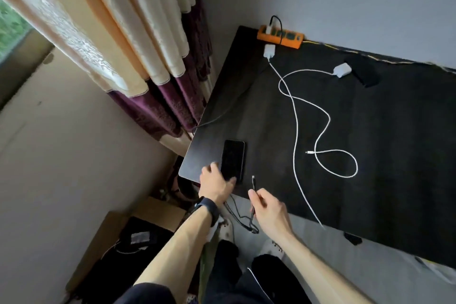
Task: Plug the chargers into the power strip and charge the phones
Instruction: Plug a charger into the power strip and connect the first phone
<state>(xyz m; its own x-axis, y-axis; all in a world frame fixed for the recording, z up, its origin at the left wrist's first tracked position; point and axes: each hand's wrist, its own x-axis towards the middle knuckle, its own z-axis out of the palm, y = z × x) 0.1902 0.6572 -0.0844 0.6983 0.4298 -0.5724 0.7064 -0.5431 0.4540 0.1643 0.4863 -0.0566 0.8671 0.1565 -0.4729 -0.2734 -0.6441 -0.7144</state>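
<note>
A person stood at the corner of a dark, matte black table (370, 155), seen from above. Their left hand (214, 183), with a dark watch on the wrist, rested on the near end of a black smartphone (232, 160) lying flat, screen up, near the table's left front corner; the fingers gripped the phone's lower edge. The right hand (269, 207) pinched a thin black charging cable (253, 195) between thumb and fingers, its metal-tipped plug pointing up, just beside the phone but not touching it. The cable's slack looped down below the table edge.

At the far corner against the grey wall sat an orange power strip (280, 36), with a white adapter and black lead plugged into its left end. Just in front of it lay a white charger block (269, 50), unplugged, its white cable (296, 131) trailing to the table's front edge. A second white charger block (342, 69) lay further right, its cord curling across the tabletop. Cream and purple curtains (148, 61) hung to the left.
</note>
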